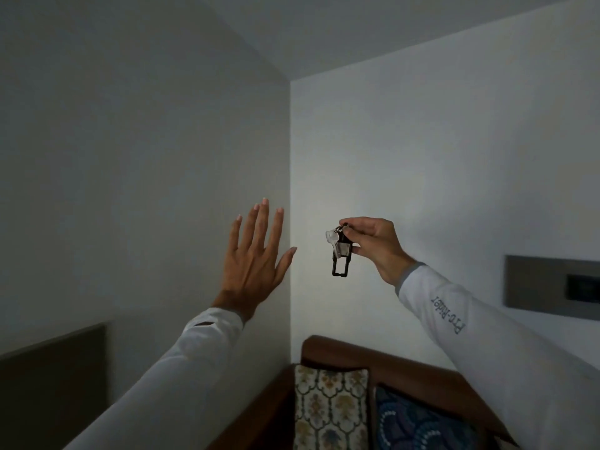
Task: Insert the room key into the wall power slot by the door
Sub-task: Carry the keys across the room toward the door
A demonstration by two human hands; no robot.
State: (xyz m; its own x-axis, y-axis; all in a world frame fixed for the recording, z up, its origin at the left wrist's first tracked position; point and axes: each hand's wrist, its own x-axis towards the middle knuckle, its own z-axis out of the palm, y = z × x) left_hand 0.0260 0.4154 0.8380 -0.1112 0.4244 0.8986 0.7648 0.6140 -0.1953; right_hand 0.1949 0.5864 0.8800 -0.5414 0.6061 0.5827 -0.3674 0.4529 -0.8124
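Note:
My right hand (pixel 373 245) is raised in front of the white wall and pinches the room key (pixel 340 251) by its ring: a silver key with a black rectangular fob that hangs down from my fingertips. My left hand (pixel 256 258) is lifted beside the wall corner, palm forward, fingers spread, holding nothing. A grey wall panel (pixel 548 284) with a dark rectangular insert (pixel 582 287) sits on the right wall, well to the right of the key. I cannot tell whether that insert is the power slot. The room is dim.
A wooden sofa back (pixel 357 352) with a floral cushion (pixel 331 407) and a dark blue patterned cushion (pixel 418 423) stands below my hands against the right wall. A dark panel (pixel 52 384) runs along the lower left wall. The wall corner (pixel 290 157) lies between my hands.

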